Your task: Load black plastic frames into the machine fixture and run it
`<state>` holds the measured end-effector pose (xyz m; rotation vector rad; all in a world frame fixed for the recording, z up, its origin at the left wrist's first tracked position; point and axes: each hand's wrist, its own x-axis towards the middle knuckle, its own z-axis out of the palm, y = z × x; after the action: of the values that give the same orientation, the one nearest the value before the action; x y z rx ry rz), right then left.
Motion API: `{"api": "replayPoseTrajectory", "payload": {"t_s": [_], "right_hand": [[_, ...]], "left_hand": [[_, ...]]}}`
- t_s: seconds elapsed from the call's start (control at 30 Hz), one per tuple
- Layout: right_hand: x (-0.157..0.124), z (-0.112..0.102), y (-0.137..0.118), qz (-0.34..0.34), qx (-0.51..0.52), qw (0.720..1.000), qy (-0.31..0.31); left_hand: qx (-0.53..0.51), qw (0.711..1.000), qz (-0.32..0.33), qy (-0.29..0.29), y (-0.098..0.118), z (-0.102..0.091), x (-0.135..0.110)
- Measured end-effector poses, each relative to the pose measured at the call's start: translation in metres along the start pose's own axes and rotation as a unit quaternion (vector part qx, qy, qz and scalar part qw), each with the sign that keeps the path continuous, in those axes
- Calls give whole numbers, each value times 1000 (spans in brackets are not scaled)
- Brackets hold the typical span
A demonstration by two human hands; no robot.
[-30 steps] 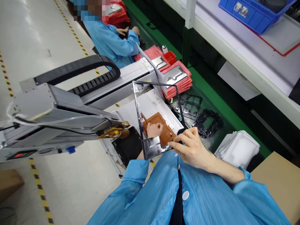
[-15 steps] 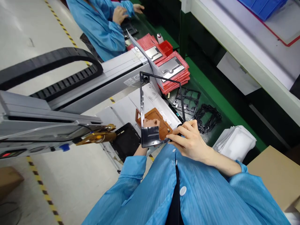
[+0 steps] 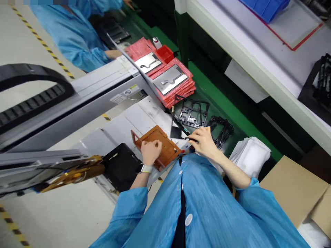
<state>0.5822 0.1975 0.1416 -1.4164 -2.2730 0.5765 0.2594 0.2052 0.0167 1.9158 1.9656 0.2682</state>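
My right hand [image 3: 204, 142] pinches a thin black frame [image 3: 176, 132] by its edge, off the right side of an orange jig [image 3: 168, 144]. The frame is turned nearly edge-on, so little of its outline shows. Over the left part of the jig is my left hand [image 3: 151, 151], its fingers curled together; whatever they hold, if anything, is hidden. To the left of that hand lies a flat black tablet-like panel [image 3: 121, 167].
Behind the jig runs a grey machine beam [image 3: 103, 93], with a brass-coloured tool head [image 3: 77, 174] at left. Red-wrapped panels [image 3: 178, 88], black frames [image 3: 193, 112] and white sheets [image 3: 252, 156] are on the green bench. A co-worker's blue sleeve [image 3: 64, 38] is beyond.
The black frame, held up before me earlier, has swung right and tilted edge-on in my right hand. My left hand now shows above the orange jig. The view has shifted right.
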Motion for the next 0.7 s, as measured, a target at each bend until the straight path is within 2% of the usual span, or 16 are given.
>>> {"api": "replayPoseTrajectory", "payload": {"t_s": [0.1, 0.23, 0.33, 0.4, 0.5, 0.6, 0.63, 0.7], "right_hand": [[-8, 7, 94, 169, -70, 983, -16], [-34, -5, 215, 357, -175, 916, -53], [-54, -16, 285, 453, -214, 861, -92], [-64, -22, 321, 500, -215, 833, -98], [-71, -25, 357, 540, -230, 809, -30], [-58, -13, 364, 541, -248, 800, 79], [-47, -3, 358, 527, -243, 808, 102], [-16, 25, 336, 473, -219, 845, 116]], "left_hand": [[45, 999, 5, 18, -6, 3, -4], [68, 997, 26, 36, -17, 6, -15], [76, 995, 32, 48, -18, 5, -21], [75, 995, 35, 55, -16, 4, -23], [69, 995, 39, 61, -13, 4, -23], [62, 995, 42, 69, -12, 6, -21], [60, 995, 42, 74, -13, 7, -21], [53, 994, 42, 83, -13, 9, -21]]}}
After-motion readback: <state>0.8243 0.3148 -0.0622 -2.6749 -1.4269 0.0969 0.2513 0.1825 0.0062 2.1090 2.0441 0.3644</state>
